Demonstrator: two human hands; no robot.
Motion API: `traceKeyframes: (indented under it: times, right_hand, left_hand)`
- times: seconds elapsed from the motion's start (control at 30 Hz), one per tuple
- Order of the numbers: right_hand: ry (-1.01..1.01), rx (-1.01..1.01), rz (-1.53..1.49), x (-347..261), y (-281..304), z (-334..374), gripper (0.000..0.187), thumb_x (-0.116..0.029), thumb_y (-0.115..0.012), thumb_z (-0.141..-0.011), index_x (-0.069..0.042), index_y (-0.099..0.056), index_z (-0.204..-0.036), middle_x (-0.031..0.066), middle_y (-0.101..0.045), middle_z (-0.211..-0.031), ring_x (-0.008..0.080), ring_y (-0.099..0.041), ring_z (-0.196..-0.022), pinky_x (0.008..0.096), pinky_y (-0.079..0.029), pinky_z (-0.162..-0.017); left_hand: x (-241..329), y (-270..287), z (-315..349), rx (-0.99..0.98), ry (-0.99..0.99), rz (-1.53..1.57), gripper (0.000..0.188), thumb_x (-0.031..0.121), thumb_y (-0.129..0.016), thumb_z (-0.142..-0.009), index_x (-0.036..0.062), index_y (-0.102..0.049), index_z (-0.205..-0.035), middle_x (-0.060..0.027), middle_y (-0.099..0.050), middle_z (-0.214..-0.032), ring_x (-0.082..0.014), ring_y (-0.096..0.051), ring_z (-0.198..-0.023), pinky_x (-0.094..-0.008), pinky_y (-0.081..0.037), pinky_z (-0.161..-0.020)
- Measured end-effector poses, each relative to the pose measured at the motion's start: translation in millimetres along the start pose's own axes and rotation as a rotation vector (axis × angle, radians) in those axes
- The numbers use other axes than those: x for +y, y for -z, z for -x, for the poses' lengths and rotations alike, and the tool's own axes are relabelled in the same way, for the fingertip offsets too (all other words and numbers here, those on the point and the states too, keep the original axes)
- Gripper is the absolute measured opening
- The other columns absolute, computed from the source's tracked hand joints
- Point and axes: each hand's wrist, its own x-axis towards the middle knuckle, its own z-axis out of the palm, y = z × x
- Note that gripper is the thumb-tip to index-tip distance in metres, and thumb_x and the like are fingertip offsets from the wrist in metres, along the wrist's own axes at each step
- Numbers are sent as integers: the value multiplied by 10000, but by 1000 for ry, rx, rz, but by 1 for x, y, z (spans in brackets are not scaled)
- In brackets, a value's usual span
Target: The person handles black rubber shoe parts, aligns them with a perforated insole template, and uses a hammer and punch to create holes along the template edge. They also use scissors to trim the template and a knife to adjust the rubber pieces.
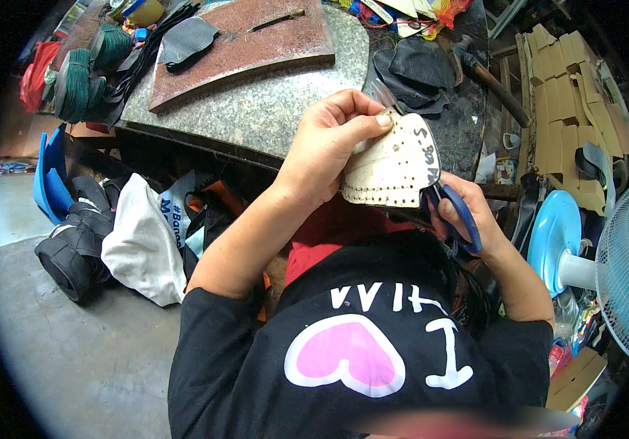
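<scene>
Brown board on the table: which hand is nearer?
Left. The left hand is below the brown board in view; the right hand is farther, lower right, holding blue-handled scissors.

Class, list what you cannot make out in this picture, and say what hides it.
All in the head view:
- Scissors: much of the blades is hidden behind the pale card.
- Left hand: some fingers are out of sight behind the card.
- Right hand: some fingertips are covered by the scissors and card.
- Thin tool on the board: too small to tell its tip.
- Fan: its outer side is lost in the dark rim.
</scene>
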Motion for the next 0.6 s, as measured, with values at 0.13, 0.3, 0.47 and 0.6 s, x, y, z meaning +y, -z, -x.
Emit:
traceKeyframes:
  times: [0.13,0.3,0.47,0.6]
  right_hand:
    - [0,-40,-70,-2,1,-2,306,-316,-621,-946,-34,-528,-874,16,-534,-624,108,-551,-527,251,-448,-500]
    - [10,-76,-34,0,3,0,386,-401,-621,-949,-36,-525,-871,17,-529,-623,110,-557,-527,248,-451,-500]
    - [41,-58,-18,8,6,4,437,-452,-626,-951,-46,-524,-828,13,-526,-615,100,-549,-502,229,-423,-460]
    - [29,-33,3,11,5,6,425,-430,-617,-964,-48,-522,-807,12,-530,-609,94,-547,-495,224,-409,-442]
  left_hand:
    - [2,-1,2,-2,5,30,86,52,-654,-902,3,-632,-969,-51,-666,-883,-101,-654,-787,-247,-548,-743]
    - [5,3,0,19,-46,74,122,51,-688,-884,-7,-630,-973,-65,-683,-881,-97,-654,-769,-234,-547,-708]
    - [3,7,-2,20,-91,80,121,60,-697,-882,-1,-633,-964,-62,-682,-869,-96,-655,-764,-234,-547,-698]
    - [1,7,-2,34,-72,69,120,60,-697,-880,1,-633,-961,-59,-680,-864,-90,-648,-762,-234,-539,-695]
